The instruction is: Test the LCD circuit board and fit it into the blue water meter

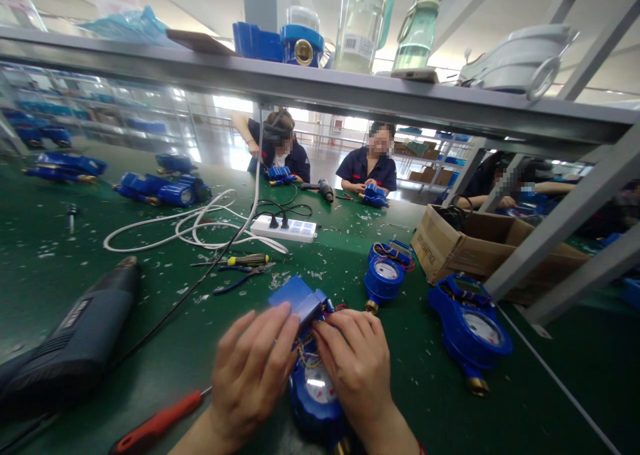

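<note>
A blue water meter [316, 391] with a white dial lies on the green table right in front of me. Its blue box lid [299, 298] is tipped up at the far end, with thin wires under it. My left hand [253, 368] curls round the meter's left side, fingertips on the lid. My right hand [357, 365] grips the right side, fingers bent onto the wiring near the lid. Both hands are closed on the meter.
Two more blue meters [384, 276] [470, 325] lie to the right, beside a cardboard box [465, 245]. A dark heat gun [75, 345] and red-handled screwdriver [157, 425] lie left. Pliers [243, 278], a power strip [284, 228] and white cable sit beyond. Other people work across the table.
</note>
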Tool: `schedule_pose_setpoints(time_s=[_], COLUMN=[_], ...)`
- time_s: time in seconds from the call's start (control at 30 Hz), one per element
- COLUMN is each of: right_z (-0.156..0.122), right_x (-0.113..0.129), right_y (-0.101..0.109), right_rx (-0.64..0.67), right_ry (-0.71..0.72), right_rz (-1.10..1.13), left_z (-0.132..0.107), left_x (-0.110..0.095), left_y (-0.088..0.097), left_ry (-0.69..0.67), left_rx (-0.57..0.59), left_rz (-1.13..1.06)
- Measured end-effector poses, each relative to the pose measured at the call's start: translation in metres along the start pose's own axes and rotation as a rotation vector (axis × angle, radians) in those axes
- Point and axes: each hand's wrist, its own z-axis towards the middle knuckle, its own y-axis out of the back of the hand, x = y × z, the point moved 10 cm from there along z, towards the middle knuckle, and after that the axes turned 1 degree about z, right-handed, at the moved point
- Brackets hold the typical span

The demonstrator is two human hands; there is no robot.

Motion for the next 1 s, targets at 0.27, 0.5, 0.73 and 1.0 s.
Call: schedule_pose_setpoints(time_s=[0.27, 0.5, 0.73, 1.0], right_z=[-0.003, -0.003, 0.0, -0.003], right_x=[0.006, 0.01, -0.001, -0.044], right_y=[-0.004, -0.003, 0.002, 0.031], right_rx=[0.065, 0.065, -0.01, -0.242], right_ry=[0.08, 0.129, 0.012, -0.341], right_rz=[-0.033, -0.062, 0.051, 0.245], left_z=[0.0, -0.001, 0.0, -0.024], left_x=[-0.001, -0.002, 0.009, 0.077], left_y=[0.002, -0.001, -0.006, -0.072], left_ry=[-0.006, -0.007, 0.079, 0.668], left_rx=[-0.009, 0.0, 0.054, 0.504], left_rz=[-0.014, -0.037, -0.11, -0.512])
